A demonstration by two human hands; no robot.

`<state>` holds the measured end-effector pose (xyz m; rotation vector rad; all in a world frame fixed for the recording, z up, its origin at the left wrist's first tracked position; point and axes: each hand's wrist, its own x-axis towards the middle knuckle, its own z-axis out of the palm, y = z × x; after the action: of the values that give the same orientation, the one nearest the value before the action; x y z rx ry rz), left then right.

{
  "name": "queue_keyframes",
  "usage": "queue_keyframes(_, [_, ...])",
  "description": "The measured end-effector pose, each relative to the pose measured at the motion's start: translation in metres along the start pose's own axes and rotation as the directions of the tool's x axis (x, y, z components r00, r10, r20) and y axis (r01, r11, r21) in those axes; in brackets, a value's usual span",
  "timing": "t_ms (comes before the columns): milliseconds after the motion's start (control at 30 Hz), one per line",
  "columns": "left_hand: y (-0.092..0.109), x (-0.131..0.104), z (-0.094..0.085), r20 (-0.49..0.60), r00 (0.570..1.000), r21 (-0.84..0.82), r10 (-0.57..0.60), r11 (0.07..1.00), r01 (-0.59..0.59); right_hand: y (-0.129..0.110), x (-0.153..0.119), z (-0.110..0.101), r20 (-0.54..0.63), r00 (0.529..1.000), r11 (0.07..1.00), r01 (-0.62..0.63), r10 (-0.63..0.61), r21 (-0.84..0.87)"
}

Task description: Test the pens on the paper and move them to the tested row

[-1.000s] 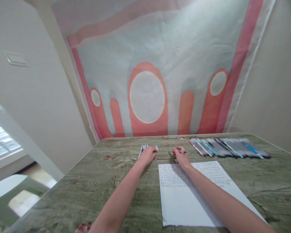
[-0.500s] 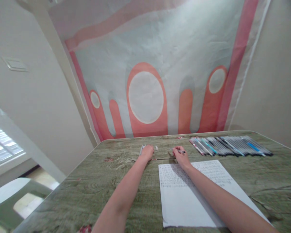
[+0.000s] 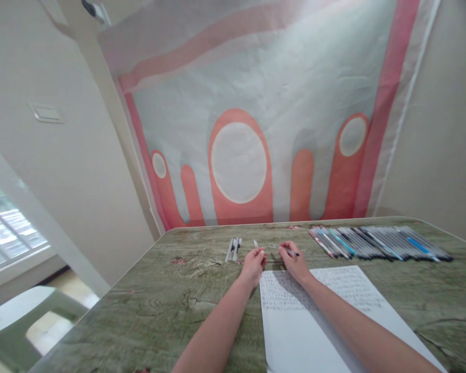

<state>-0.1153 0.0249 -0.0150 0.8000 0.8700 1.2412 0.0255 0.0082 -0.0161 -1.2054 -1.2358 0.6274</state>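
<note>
My right hand (image 3: 294,261) is closed around a slim pen (image 3: 292,252) with a dark end, just past the top edge of a handwritten sheet of paper (image 3: 291,331). To its left, my left hand (image 3: 253,264) has thumb and fingers pressed together. Whatever may be between those fingertips is too small to make out. Right beyond them lies a small whitish piece (image 3: 255,243) on the table. A few grey pens (image 3: 233,249) with black parts lie side by side to the left of my left hand.
A long row of pens (image 3: 380,243), mostly grey with some blue and pink, lies at the back right of the wood-patterned table (image 3: 147,305). Behind it hangs a pink and grey printed sheet (image 3: 238,67). A pale stool (image 3: 27,316) stands at the lower left.
My left hand has moved right, away from the small group of grey pens, to near my right hand. My right hand keeps the pen. The view has shifted slightly.
</note>
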Motion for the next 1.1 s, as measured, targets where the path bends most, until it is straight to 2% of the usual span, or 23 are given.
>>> queue_keyframes(100, [0.007,-0.001,-0.003,-0.028,0.999,-0.144,0.017,0.989,-0.021,-0.007,-0.003,0.0,0.047,0.997,0.998,0.059,-0.059,-0.002])
queue_keyframes(200, [0.011,-0.001,-0.004,-0.064,0.997,-0.237,0.045,0.97,-0.059,-0.015,-0.008,0.0,0.109,0.979,0.982,0.18,-0.173,-0.06])
queue_keyframes(333, [0.012,-0.001,-0.003,-0.114,0.993,-0.311,0.027,0.948,-0.061,-0.026,-0.017,0.002,0.19,0.917,0.913,0.381,-0.352,-0.147])
queue_keyframes(500, [0.014,-0.001,-0.001,-0.154,0.988,-0.354,0.0,0.934,-0.055,-0.032,-0.022,0.004,0.277,0.848,0.826,0.515,-0.452,-0.228])
queue_keyframes(633, [0.014,0.0,-0.002,-0.147,0.989,-0.379,-0.011,0.924,-0.047,-0.033,-0.023,0.004,0.324,0.813,0.784,0.567,-0.483,-0.254])
queue_keyframes(833, [0.013,0.001,-0.005,-0.165,0.986,-0.394,-0.035,0.919,-0.033,-0.039,-0.026,0.003,0.382,0.782,0.767,0.598,-0.493,-0.234])
queue_keyframes(1100, [0.012,0.003,-0.006,-0.164,0.985,-0.395,-0.049,0.919,-0.02,-0.04,-0.026,0.005,0.392,0.779,0.783,0.59,-0.489,-0.196])
